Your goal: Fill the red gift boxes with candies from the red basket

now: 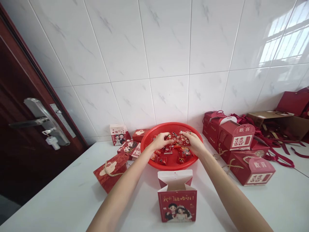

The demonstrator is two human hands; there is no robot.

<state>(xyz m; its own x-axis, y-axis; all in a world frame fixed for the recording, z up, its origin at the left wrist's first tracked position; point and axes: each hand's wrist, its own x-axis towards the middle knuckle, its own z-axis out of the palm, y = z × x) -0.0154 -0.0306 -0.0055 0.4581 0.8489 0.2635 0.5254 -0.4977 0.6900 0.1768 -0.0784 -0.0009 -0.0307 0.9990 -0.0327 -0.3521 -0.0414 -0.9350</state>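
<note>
Both hands are over a round red plastic basket point(172, 167) that holds several small red wrapped packets point(161, 160). My left hand point(162, 141) is closed on a red patterned packet point(172, 136). Opposite it, my right hand point(192, 141) grips another red patterned packet point(184, 139), its fingertips close to the left hand's. Nearer to me, between my forearms, stands a red gift box point(177, 204) with a cartoon couple on its front. Its top is open and its white flap is up; the inside bottom is hidden.
On the left lie a red box with a rope handle point(112, 172) and smaller cartoon boxes point(118, 135). Stacked red boxes point(241, 137) stand on the right, beside dark red ribbons point(280, 158) and a cardboard box point(299, 127). A tiled wall point(169, 103) rises behind.
</note>
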